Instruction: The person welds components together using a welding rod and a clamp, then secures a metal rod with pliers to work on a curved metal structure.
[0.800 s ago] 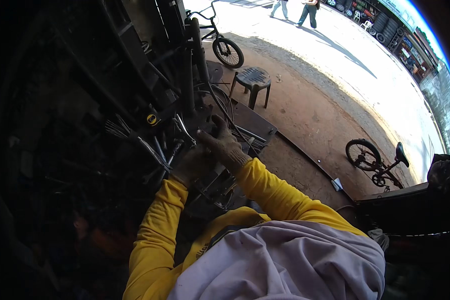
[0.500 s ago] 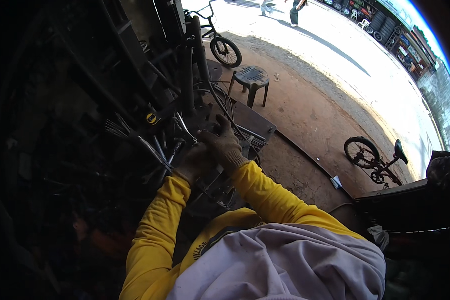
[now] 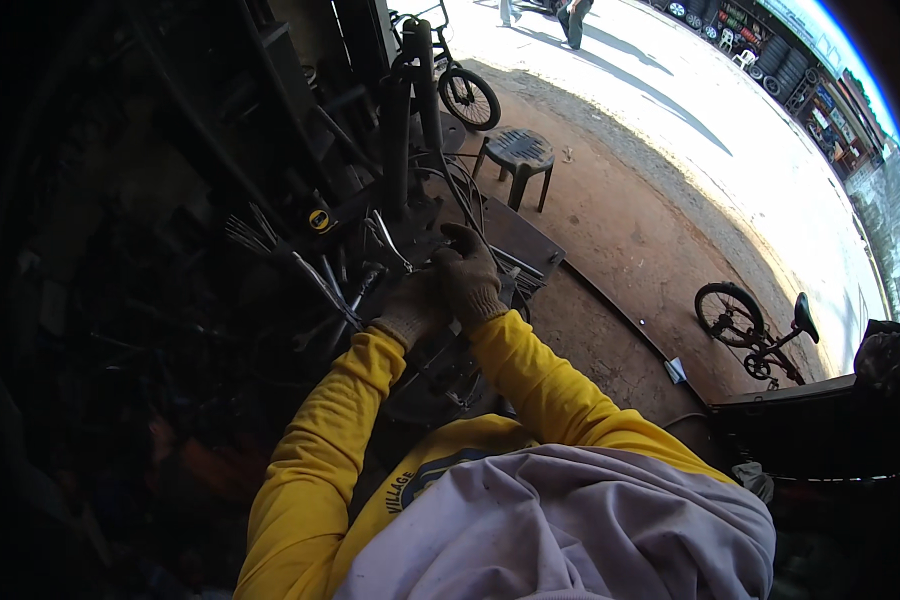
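My two hands, in dark brown knit gloves, meet over a cluttered dark metal bench. My left hand (image 3: 413,306) looks closed, its fingers mostly hidden in shadow and behind the other hand. Against it, my right hand (image 3: 467,277) is curled closed. Whatever lies between them is too dark to make out. Just beyond the fingers a slim shiny metal piece (image 3: 390,245) sticks up; I cannot tell whether it is held. Left of my hands stands a fanned bunch of metal rods (image 3: 253,234), with a bright metal tool (image 3: 327,285) beside it.
A yellow-and-black round object (image 3: 319,220) sits by an upright steel post (image 3: 395,150). Dark cables (image 3: 460,195) loop behind my hands. Beyond the bench are a plastic stool (image 3: 520,150) and a bicycle (image 3: 468,98); another bicycle (image 3: 760,330) stands right. People (image 3: 573,20) walk on the bright road.
The whole view has shifted a little, so the bench and stool sit farther right and lower. My hands stay together, the right one's fingers drawn in closer to the left. The people outside have moved left.
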Demonstrator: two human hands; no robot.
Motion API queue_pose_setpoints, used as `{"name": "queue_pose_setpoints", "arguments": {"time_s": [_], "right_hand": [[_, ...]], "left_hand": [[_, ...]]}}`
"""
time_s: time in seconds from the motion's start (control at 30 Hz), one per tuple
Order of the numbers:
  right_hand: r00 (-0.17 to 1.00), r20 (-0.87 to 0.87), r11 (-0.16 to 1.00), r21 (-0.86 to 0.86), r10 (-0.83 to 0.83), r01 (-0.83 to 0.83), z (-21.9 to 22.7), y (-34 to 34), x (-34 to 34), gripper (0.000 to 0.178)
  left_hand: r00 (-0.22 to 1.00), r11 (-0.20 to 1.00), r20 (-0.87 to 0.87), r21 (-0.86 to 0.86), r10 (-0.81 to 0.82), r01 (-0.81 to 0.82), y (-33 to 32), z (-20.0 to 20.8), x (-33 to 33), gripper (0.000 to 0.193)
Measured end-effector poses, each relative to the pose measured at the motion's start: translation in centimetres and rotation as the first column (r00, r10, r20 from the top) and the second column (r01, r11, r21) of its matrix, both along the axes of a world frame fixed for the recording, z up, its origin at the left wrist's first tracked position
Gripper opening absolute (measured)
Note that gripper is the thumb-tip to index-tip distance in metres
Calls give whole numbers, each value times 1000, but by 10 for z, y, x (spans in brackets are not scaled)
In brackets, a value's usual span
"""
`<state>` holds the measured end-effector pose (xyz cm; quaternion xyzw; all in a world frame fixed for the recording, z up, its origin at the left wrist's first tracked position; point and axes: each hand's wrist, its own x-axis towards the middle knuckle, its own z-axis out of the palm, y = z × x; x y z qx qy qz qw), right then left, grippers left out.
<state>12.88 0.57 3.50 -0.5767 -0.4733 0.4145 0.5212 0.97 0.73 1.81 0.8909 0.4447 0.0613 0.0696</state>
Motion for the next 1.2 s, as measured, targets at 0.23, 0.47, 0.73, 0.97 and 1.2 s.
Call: {"name": "queue_pose_setpoints", "arguments": {"time_s": [0.23, 0.47, 0.73, 0.97, 1.2], "right_hand": [[980, 146, 962, -220, -133, 163, 29, -17, -4, 68], [999, 23, 982, -181, -49, 53, 7, -7, 2, 63], [999, 40, 996, -91, -8, 11, 8, -11, -1, 60], [902, 114, 862, -366, 416, -351, 18, 25, 61, 71], [614, 220, 608, -578, 758, -544, 47, 50, 87, 29]], "left_hand": [[995, 985, 97, -175, 23, -5, -8, 20, -2, 39], [993, 986, -115, -163, 27, -46, -7, 28, 7, 36], [994, 976, -89, -207, 55, -73, -6, 23, 5, 38], [985, 950, 96, -292, 143, -110, -5, 37, 5, 46], [975, 925, 117, -354, 187, -135, -9, 26, 8, 35]]}}
